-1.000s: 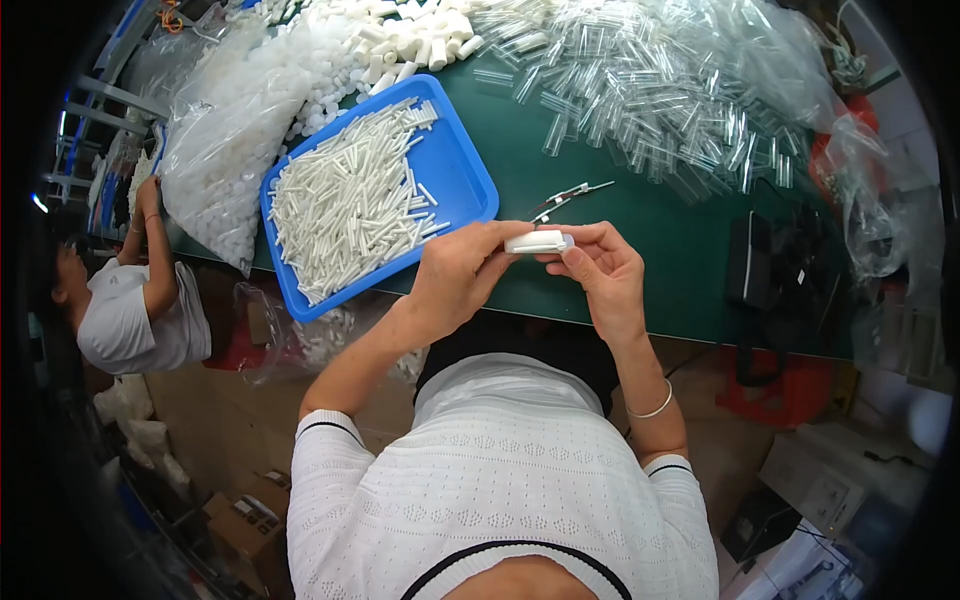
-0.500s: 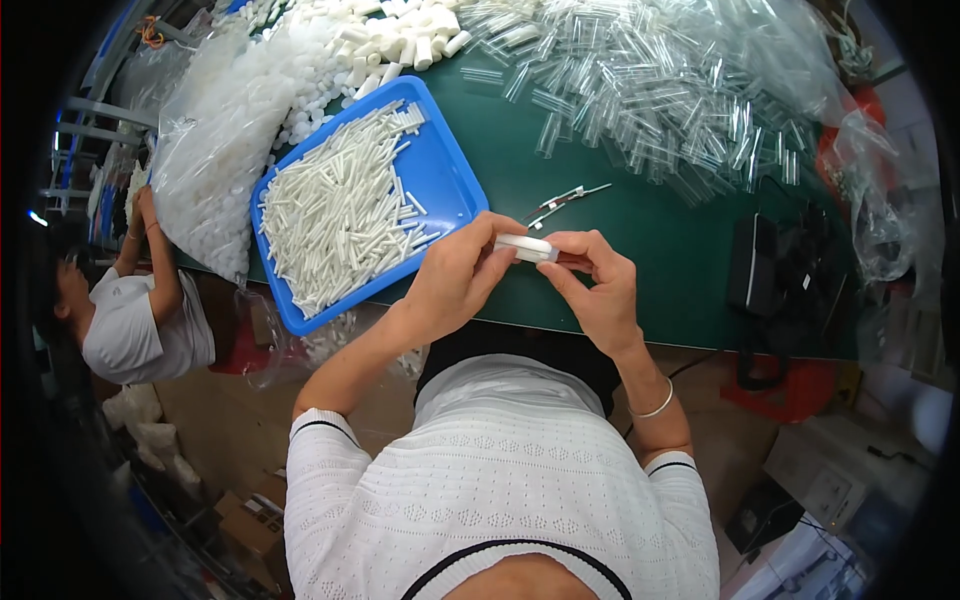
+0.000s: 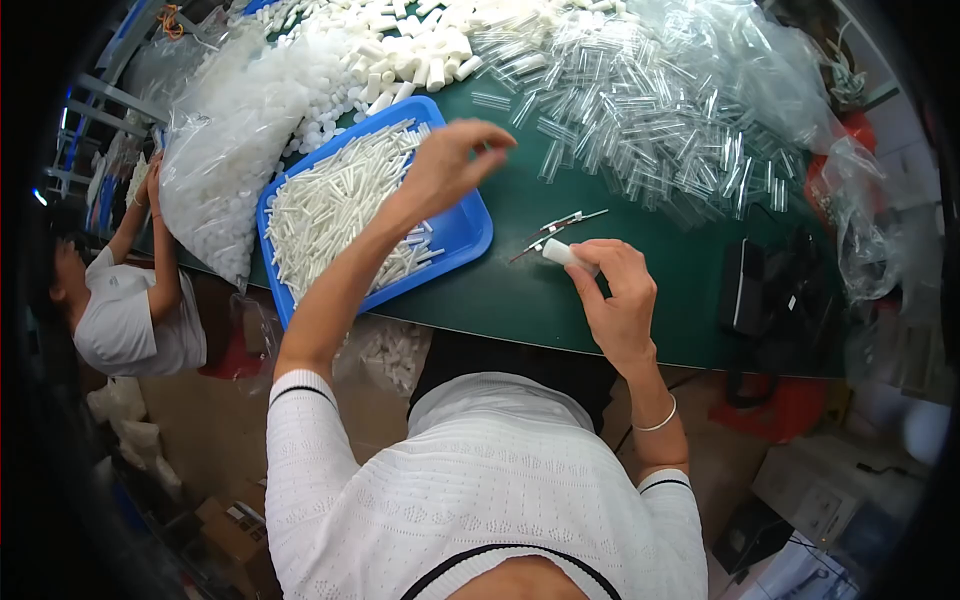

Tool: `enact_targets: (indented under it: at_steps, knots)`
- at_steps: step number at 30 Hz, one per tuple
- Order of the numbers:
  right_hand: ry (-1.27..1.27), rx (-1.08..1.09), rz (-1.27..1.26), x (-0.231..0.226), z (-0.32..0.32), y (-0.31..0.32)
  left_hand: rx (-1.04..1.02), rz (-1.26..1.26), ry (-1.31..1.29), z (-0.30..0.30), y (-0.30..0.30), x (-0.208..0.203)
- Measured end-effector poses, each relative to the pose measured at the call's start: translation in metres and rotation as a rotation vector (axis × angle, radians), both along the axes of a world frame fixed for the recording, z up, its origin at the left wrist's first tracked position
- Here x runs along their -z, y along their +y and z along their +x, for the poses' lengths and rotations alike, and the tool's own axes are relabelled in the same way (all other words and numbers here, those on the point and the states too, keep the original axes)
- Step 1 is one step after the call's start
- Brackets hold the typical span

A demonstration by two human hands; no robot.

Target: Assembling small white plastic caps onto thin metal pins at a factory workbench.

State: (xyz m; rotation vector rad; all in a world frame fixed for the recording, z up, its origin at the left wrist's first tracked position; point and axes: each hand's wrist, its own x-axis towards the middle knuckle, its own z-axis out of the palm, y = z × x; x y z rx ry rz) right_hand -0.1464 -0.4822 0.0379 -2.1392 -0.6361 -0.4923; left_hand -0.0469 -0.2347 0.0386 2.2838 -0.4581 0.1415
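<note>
My right hand (image 3: 622, 295) pinches a short white cylinder (image 3: 565, 255) between thumb and fingertips above the green table. The fingers cover its right end. Raised over the far right part of the blue tray (image 3: 478, 232) is my left hand (image 3: 460, 165), slightly blurred. Its thumb and fingers are apart, and nothing shows between them. Many thin white sticks (image 3: 340, 200) fill most of the tray. Just beyond the white cylinder lie a few thin metal pieces with small white parts (image 3: 560, 226).
Clear tubes (image 3: 650, 130) are heaped at the back right. Thick white cylinders (image 3: 435, 55) pile up at the back middle, beside a plastic bag of small white pieces (image 3: 215, 170). A black device (image 3: 742, 288) stands at right. A co-worker (image 3: 140, 310) sits at far left.
My left hand has let go of the white cylinder and moved up and away over the tray. The right hand keeps the cylinder and has shifted slightly right and nearer me.
</note>
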Motion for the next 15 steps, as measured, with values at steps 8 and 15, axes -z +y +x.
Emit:
enact_targets:
  at_steps: [8, 15]
  knots:
    - [0.205, -0.074, 0.076, -0.013, -0.013, -0.003, -0.189, 0.587, -0.550, 0.078, 0.018, 0.030]
    - [0.320, -0.161, 0.347, -0.014, -0.005, -0.006, 0.239, -0.653, 0.514, -0.083, -0.024, -0.013]
